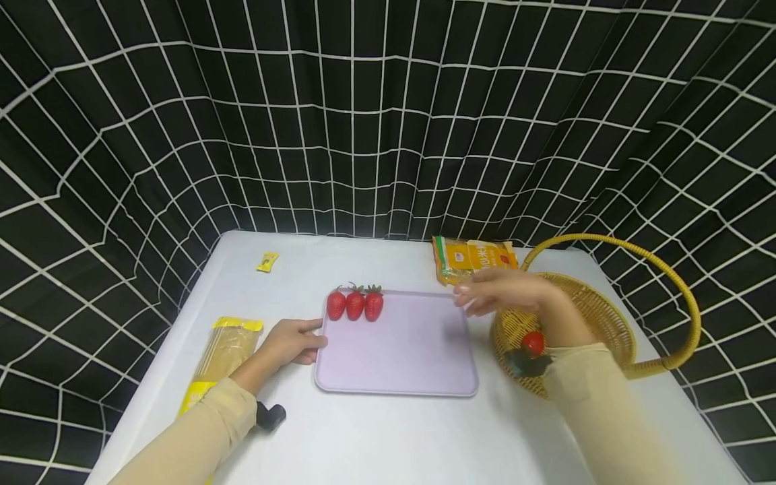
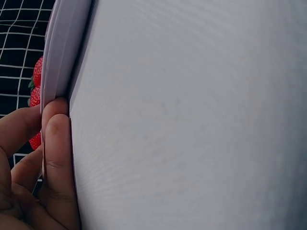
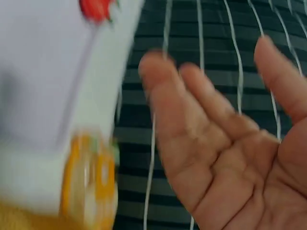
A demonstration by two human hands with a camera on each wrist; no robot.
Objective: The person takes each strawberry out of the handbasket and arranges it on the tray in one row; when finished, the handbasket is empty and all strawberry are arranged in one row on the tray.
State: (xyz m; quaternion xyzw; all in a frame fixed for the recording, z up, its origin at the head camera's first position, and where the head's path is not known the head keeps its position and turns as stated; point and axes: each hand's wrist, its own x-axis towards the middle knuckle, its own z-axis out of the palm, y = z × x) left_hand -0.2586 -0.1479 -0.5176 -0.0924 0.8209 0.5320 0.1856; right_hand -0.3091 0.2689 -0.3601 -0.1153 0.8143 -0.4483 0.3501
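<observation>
A pale lilac tray (image 1: 406, 350) lies on the white table. My left hand (image 1: 289, 343) grips its left edge; in the left wrist view the fingers (image 2: 58, 153) sit against the tray's rim (image 2: 60, 52). Three red strawberries (image 1: 355, 305) stand in a row at the tray's far left corner, with green leaves pointing away from me. Over the tray's right side and the basket's near edge, my right hand (image 1: 500, 293) hovers with loosely extended fingers. Its palm shows bare in the right wrist view. Inside the wicker basket (image 1: 606, 316), partly hidden by my right forearm, is a red strawberry (image 1: 533, 342).
The basket's tall handle (image 1: 688, 310) leans out to the right. An orange food packet (image 1: 473, 256) lies at the back, beyond my right hand. On the left are a long yellow-ended packet (image 1: 224, 350) and a small yellow sachet (image 1: 267, 262). Black gridded curtains enclose the table.
</observation>
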